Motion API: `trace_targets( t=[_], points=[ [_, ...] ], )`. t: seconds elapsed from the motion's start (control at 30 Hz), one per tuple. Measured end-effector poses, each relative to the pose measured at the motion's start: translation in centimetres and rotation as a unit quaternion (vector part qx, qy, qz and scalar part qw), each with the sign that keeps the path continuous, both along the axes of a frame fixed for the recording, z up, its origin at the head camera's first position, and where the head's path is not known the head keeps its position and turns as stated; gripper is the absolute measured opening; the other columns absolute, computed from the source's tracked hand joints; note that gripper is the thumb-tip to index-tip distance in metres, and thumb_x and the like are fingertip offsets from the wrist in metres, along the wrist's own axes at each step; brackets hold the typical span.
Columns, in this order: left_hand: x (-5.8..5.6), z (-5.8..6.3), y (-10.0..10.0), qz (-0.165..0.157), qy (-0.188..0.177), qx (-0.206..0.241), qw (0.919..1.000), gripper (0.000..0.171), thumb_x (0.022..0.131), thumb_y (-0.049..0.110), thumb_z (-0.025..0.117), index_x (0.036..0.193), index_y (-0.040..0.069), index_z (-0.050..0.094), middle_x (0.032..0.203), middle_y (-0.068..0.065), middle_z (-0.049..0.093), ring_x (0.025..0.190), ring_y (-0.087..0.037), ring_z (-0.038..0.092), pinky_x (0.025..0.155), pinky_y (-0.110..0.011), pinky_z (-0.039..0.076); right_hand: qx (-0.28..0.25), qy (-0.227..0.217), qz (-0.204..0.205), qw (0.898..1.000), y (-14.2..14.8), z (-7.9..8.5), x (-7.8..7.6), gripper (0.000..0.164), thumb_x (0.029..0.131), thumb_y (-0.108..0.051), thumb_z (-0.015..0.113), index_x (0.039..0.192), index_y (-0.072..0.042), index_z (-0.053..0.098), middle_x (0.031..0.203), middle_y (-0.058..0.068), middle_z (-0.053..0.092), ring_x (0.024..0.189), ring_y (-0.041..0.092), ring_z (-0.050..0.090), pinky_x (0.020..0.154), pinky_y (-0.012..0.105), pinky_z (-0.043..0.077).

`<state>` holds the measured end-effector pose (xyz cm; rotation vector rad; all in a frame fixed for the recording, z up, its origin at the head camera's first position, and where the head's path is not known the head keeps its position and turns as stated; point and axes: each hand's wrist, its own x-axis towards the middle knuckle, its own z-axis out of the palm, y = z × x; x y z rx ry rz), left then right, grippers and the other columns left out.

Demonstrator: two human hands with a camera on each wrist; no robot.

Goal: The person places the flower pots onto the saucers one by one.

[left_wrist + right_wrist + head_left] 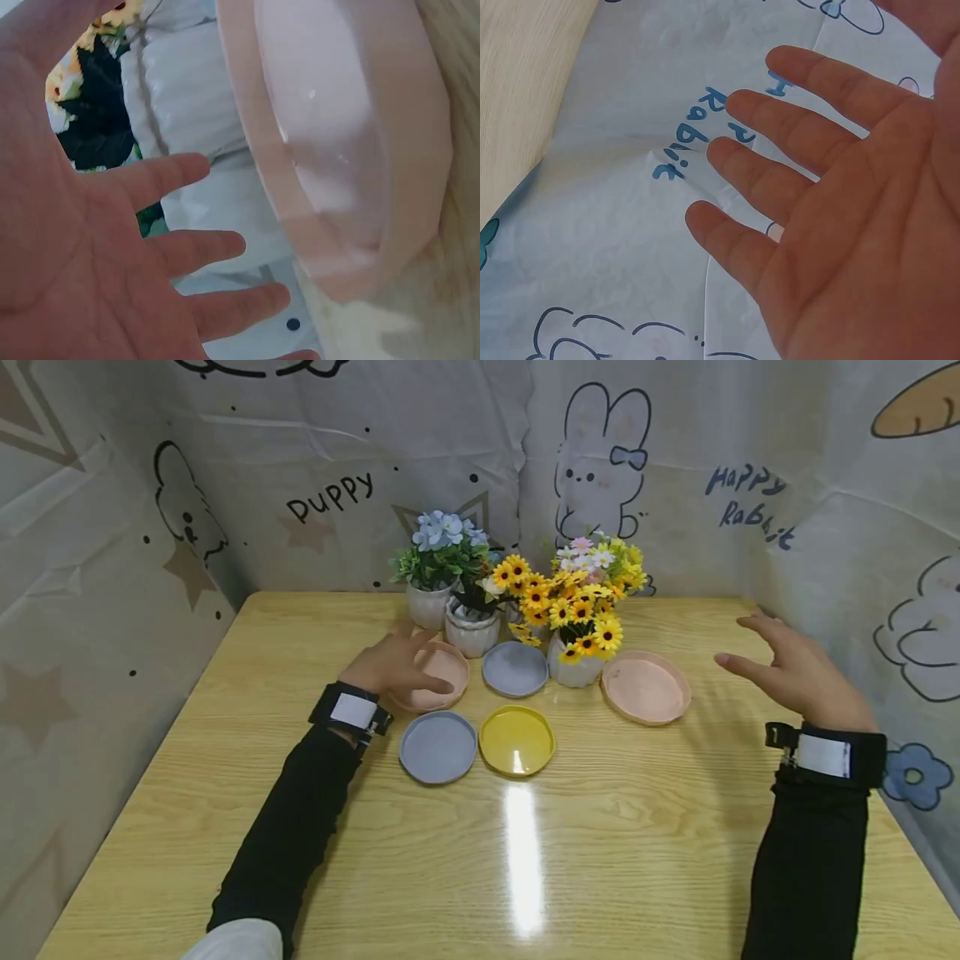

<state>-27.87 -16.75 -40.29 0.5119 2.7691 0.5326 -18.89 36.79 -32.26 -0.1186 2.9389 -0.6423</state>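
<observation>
My left hand [392, 667] is over the left pink saucer [452, 670], covering part of it in the head view. In the left wrist view its fingers [214, 251] are spread and extended beside the saucer's raised rim [251, 127], gripping nothing. My right hand [802, 672] hovers at the table's right side, thumb and fingers apart and nothing in it. The right wrist view has its fingers [780, 127] extended in front of the printed cloth. Nearest to that hand is the right pink saucer [647, 687].
A yellow saucer [517, 741] lies beside a grey saucer [438, 747]; another grey saucer [515, 668] is behind them. Potted flowers stand along the back: blue ones [442, 531], a white ribbed pot [472, 631] and yellow daisies [581, 610]. Printed cloth [450, 443] surrounds the wooden table [637, 852].
</observation>
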Motion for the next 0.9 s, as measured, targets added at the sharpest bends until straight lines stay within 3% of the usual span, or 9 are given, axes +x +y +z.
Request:
trace_targets(
  t=[0.27, 0.4, 0.57, 0.77, 0.9],
  points=[
    [-0.3, -0.4, 2.0, -0.002, 0.003, -0.053, 0.9986, 0.124, 0.084, 0.071, 0.078, 0.172, 0.006, 0.019, 0.173, -0.029, 0.021, 0.15, -0.065, 0.028, 0.113, -0.076, 0.038, 0.001, -0.006, -0.006, 1.0, -0.1, 0.1, 0.0, 0.094, 0.107, -0.057, 0.058, 0.167, 0.004, 0.021, 0.17, 0.037, 0.018, 0.149, 0.063, 0.026, 0.112, 0.081, 0.028],
    [-0.2, -0.6, 2.5, 0.008, -0.011, -0.067, 0.9977, 0.125, 0.081, 0.073, 0.078, 0.171, 0.007, 0.022, 0.171, -0.031, 0.025, 0.149, -0.064, 0.029, 0.113, -0.074, 0.039, 0.0, -0.005, -0.004, 1.0, -0.1, 0.1, 0.0, 0.093, 0.107, -0.057, 0.058, 0.167, 0.005, 0.022, 0.17, 0.038, 0.018, 0.149, 0.063, 0.026, 0.112, 0.08, 0.028],
    [-0.2, -0.9, 2.8, 0.02, -0.02, -0.072, 0.997, 0.121, 0.076, 0.071, 0.083, 0.167, 0.011, 0.034, 0.162, -0.027, 0.04, 0.143, -0.059, 0.04, 0.108, -0.07, 0.045, -0.002, -0.01, -0.003, 1.0, -0.2, 0.2, 0.0, 0.093, 0.107, -0.057, 0.058, 0.167, 0.004, 0.022, 0.171, 0.037, 0.015, 0.149, 0.063, 0.026, 0.113, 0.08, 0.028],
    [-0.1, -1.0, 3.1, 0.021, -0.013, -0.07, 0.9972, 0.121, 0.075, 0.068, 0.085, 0.169, 0.012, 0.032, 0.161, -0.027, 0.043, 0.142, -0.061, 0.041, 0.108, -0.07, 0.045, -0.002, -0.015, -0.009, 1.0, -0.1, 0.2, -0.1, 0.094, 0.106, -0.058, 0.059, 0.167, 0.004, 0.023, 0.17, 0.036, 0.017, 0.151, 0.062, 0.024, 0.114, 0.08, 0.027],
    [-0.3, -1.2, 3.2, 0.015, 0.0, -0.07, 0.9974, 0.115, 0.075, 0.066, 0.084, 0.166, 0.013, 0.038, 0.155, -0.027, 0.048, 0.134, -0.057, 0.05, 0.105, -0.068, 0.049, -0.002, -0.015, -0.008, 1.0, -0.1, 0.1, 0.0, 0.093, 0.106, -0.057, 0.059, 0.166, 0.005, 0.025, 0.17, 0.036, 0.019, 0.151, 0.061, 0.025, 0.114, 0.08, 0.027]
  ],
)
